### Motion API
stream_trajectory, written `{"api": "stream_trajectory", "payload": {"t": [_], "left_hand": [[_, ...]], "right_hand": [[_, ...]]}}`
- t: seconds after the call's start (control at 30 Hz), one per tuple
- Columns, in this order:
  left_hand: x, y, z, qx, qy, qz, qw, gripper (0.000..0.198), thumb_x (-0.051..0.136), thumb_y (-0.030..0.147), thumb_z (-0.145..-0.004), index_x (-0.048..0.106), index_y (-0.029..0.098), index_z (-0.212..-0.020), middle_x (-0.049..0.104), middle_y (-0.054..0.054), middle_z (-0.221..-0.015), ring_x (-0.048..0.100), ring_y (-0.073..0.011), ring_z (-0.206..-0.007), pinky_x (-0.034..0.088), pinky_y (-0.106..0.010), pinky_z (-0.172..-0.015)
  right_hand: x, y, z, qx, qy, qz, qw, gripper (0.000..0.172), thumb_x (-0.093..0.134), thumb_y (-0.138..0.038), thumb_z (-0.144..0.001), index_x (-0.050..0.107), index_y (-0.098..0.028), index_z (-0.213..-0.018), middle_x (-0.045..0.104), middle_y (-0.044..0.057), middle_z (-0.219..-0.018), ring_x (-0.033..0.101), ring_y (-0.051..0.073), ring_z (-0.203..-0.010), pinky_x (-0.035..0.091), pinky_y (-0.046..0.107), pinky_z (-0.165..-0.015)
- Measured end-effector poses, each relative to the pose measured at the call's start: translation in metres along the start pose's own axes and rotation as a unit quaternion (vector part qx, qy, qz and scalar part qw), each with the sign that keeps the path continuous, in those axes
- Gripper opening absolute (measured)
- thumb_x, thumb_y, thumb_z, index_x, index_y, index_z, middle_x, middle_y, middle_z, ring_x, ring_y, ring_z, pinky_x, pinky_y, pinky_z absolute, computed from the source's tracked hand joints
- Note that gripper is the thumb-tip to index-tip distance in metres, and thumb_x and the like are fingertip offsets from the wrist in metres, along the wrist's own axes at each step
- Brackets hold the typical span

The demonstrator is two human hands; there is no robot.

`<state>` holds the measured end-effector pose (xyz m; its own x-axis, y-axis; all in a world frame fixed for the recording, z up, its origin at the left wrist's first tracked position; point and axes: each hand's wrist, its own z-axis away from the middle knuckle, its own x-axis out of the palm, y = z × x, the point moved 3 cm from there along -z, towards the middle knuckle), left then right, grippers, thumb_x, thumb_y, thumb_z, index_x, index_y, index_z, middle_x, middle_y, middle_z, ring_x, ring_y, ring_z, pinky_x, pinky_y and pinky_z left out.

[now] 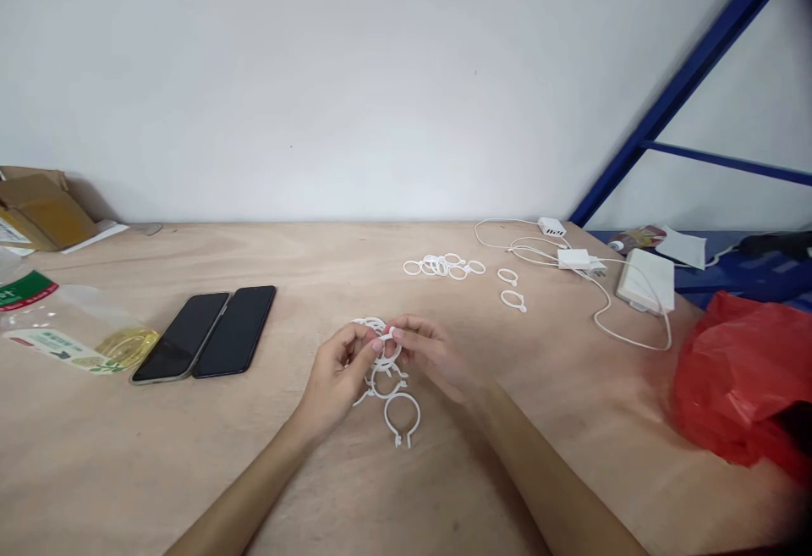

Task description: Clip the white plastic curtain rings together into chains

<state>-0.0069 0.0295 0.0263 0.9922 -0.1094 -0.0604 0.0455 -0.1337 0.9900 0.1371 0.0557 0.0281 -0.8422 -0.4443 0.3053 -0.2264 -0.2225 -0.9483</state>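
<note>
Between my two hands is a white plastic ring clip (386, 337), pinched by the fingers of both. My left hand (342, 374) grips its left side, and my right hand (431, 353) grips its right side. Beneath the fingers lie several more white ring clips, partly hidden by my hands. One open ring clip (402, 416) rests nearest to me, its gap facing my body. Farther back is a cluster of closed white rings (437, 265). To the right of that cluster are two separate rings, the nearer one (512, 300) having a small tab.
Two dark phones (234, 332) lie on the left beside a clear plastic package (76, 327). A cardboard box (47, 209) stands at the back left. White chargers and cables (574, 259), a white box (645, 280) and a red plastic bag (742, 378) occupy the right side.
</note>
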Motion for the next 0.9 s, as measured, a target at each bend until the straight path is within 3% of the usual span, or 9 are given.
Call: {"api": "stream_trajectory", "payload": {"t": [0.13,0.33,0.43,0.63,0.8,0.9], "left_hand": [[0.000,0.006,-0.002,-0.017,0.000,0.081,0.997,0.026,0.061,0.042,-0.081,0.059,0.017,-0.078,0.064,-0.001,-0.073,0.057,-0.0141,-0.069,0.044,-0.024,-0.065],[-0.001,0.006,-0.002,-0.028,-0.021,0.105,0.994,0.024,0.062,0.039,-0.082,0.058,0.016,-0.076,0.062,0.000,-0.069,0.056,-0.0123,-0.067,0.043,-0.024,-0.066],[0.000,0.004,-0.002,-0.048,-0.052,0.127,0.989,0.024,0.059,0.039,-0.084,0.058,0.016,-0.077,0.061,0.000,-0.068,0.056,-0.0134,-0.069,0.043,-0.025,-0.069],[0.003,0.006,0.000,-0.083,-0.092,0.054,0.991,0.039,0.055,0.049,-0.083,0.055,0.016,-0.064,0.056,-0.001,-0.068,0.050,-0.0133,-0.067,0.039,-0.025,-0.064],[0.009,0.011,0.005,-0.125,-0.114,0.167,0.971,0.039,0.060,0.050,-0.079,0.045,0.018,-0.062,0.052,-0.003,-0.069,0.051,-0.0150,-0.067,0.044,-0.028,-0.062],[0.010,0.018,0.006,-0.100,-0.107,0.203,0.968,0.044,0.061,0.053,-0.077,0.040,0.019,-0.058,0.044,-0.001,-0.063,0.048,-0.0148,-0.062,0.045,-0.030,-0.059]], "right_hand": [[-0.002,0.000,0.002,-0.003,-0.007,0.015,1.000,0.028,0.065,-0.041,-0.078,0.066,-0.014,-0.069,0.059,0.001,-0.067,0.042,0.009,-0.061,0.027,0.025,-0.056],[0.007,-0.002,0.007,0.043,-0.065,-0.051,0.996,0.025,0.064,-0.040,-0.079,0.064,-0.015,-0.074,0.061,0.002,-0.073,0.039,0.005,-0.049,0.019,0.023,-0.044],[0.009,-0.002,0.007,0.056,-0.065,-0.074,0.994,0.020,0.064,-0.033,-0.077,0.060,-0.015,-0.070,0.060,0.000,-0.065,0.033,0.004,-0.040,0.016,0.023,-0.040],[0.008,0.002,0.005,0.069,-0.041,-0.073,0.994,0.021,0.066,-0.032,-0.074,0.059,-0.014,-0.064,0.045,-0.005,-0.055,0.028,0.004,-0.042,0.012,0.023,-0.040],[0.013,0.008,0.004,0.054,-0.066,-0.136,0.987,0.021,0.069,-0.030,-0.071,0.057,-0.016,-0.060,0.040,-0.006,-0.051,0.023,0.004,-0.042,0.018,0.022,-0.042],[0.020,0.007,0.005,0.028,-0.072,-0.209,0.975,0.021,0.067,-0.026,-0.070,0.054,-0.017,-0.057,0.033,-0.008,-0.047,0.019,0.005,-0.041,0.025,0.021,-0.043]]}}
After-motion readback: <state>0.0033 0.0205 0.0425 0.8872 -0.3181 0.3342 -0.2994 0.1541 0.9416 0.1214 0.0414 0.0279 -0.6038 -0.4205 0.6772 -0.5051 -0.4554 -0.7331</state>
